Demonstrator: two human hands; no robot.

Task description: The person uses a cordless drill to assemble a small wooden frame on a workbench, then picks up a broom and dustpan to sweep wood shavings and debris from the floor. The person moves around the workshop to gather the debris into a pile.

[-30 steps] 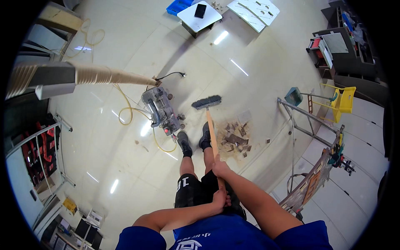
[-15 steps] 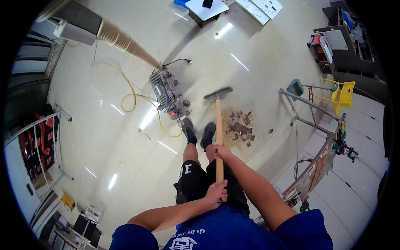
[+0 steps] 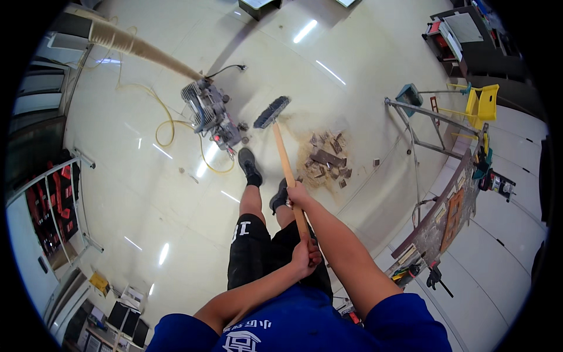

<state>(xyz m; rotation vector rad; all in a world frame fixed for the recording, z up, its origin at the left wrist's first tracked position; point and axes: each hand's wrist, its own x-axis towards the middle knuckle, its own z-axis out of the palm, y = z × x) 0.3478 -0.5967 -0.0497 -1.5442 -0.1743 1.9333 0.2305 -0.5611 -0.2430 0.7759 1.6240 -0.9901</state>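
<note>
Both my hands are wrapped round the wooden handle of a broom [image 3: 284, 154]. My left hand [image 3: 306, 257] grips the handle's near end by my shorts, and my right hand [image 3: 298, 195] closes on it farther up, above my right shoe. The dark bristle head [image 3: 272, 112] is on the floor ahead of me, tilted, with its right end farther away. To the right of the broom lies a heap of brown wood scraps [image 3: 328, 159] amid sawdust. Left of the bristle head stands a grey machine [image 3: 211, 114] with a ribbed hose [image 3: 146, 51] running to the upper left.
A yellow air line [image 3: 153, 94] loops on the floor left of the machine. On the right stand a metal-framed workbench [image 3: 434, 226], a teal dustpan [image 3: 409, 98] and a yellow stool [image 3: 484, 104]. A metal rack [image 3: 61, 211] is at the left. One small scrap [image 3: 376, 162] lies apart from the heap.
The broom head has moved left and away from me, toward the machine, and its handle now leans more to the left. My left foot has stepped forward. Both hands keep their grip.
</note>
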